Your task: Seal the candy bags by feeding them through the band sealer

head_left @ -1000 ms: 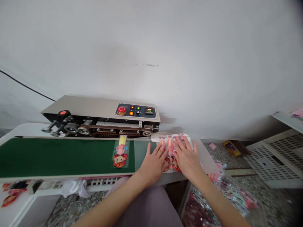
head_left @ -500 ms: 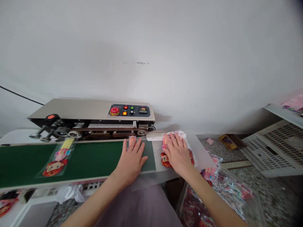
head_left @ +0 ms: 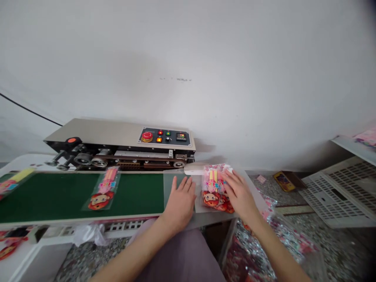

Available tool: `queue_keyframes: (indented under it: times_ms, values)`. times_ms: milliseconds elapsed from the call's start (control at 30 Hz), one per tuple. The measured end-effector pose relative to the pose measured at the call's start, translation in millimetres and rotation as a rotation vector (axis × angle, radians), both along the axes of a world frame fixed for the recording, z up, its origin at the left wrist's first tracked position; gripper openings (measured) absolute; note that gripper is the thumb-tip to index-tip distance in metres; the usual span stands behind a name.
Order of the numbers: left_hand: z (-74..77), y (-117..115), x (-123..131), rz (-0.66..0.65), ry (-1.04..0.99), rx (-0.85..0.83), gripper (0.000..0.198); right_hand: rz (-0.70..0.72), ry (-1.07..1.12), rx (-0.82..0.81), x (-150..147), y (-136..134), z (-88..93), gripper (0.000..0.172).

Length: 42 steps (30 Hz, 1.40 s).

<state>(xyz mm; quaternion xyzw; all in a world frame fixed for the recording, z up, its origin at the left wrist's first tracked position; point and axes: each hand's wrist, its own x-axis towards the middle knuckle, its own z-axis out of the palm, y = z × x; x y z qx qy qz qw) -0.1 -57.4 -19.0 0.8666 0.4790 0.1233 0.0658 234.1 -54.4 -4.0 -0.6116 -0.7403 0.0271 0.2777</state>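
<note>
My left hand [head_left: 181, 201] lies flat with its fingers stretched out, over the clear sheet at the right end of the green conveyor belt [head_left: 64, 199]. Just right of it is a pile of clear packets [head_left: 213, 192] with red-haired cartoon heads and pastel sticks. My right hand [head_left: 239, 192] rests on the right side of that pile, fingers extended, hiding part of it. One single packet [head_left: 102, 190] lies on the belt beneath the front of the band sealing machine [head_left: 117, 135]. Another packet [head_left: 13, 183] is at the belt's far left, cut off by the picture edge.
The control panel [head_left: 166, 136] has lit buttons and a red stop knob. A large plastic bag of shiny packets [head_left: 282, 235] stands low at the right. Beyond it are a white slatted crate [head_left: 337, 196] and a small yellow box [head_left: 284, 181] on the floor.
My left hand has moved right, off the belt. My right hand has shifted to the pile's right side. The packet formerly under my left hand now shows further left; the other packet moved left.
</note>
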Motion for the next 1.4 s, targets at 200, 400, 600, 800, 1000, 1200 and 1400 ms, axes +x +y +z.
queue_keyframes:
  times_ms: [200,400,600,800,1000,1200,1400]
  values:
    - [-12.0,3.9,26.7,-0.211,-0.052,0.132,0.057,-0.111,-0.43,-0.013,-26.7,-20.2,-12.1,0.047]
    - [-23.9,12.6,-0.5,-0.098,-0.01,0.07,0.054,-0.094,-0.474,-0.014,-41.6,-13.9,-7.5,0.049]
    - [-20.3,16.3,-3.9,-0.046,0.018,0.112,0.054,-0.09,-0.545,-0.001,-41.7,-19.5,-13.3,0.05]
    - [-32.4,19.3,-8.5,-0.123,0.034,0.134,0.058,-0.085,-0.551,0.004,-51.3,-16.2,-12.1,0.049]
    - [-27.3,13.2,-42.9,-0.033,0.068,0.107,0.055,-0.011,-0.479,-0.046,-90.8,-6.5,-13.5,0.05]
    - [-5.6,11.5,-43.1,0.111,0.1,0.089,0.053,-0.031,-0.438,-0.052,-97.6,-3.8,-3.3,0.05]
    - [-16.7,14.2,-0.5,-0.145,0.03,0.105,0.06,-0.098,-0.542,-0.016,-48.4,-13.8,-7.5,0.046]
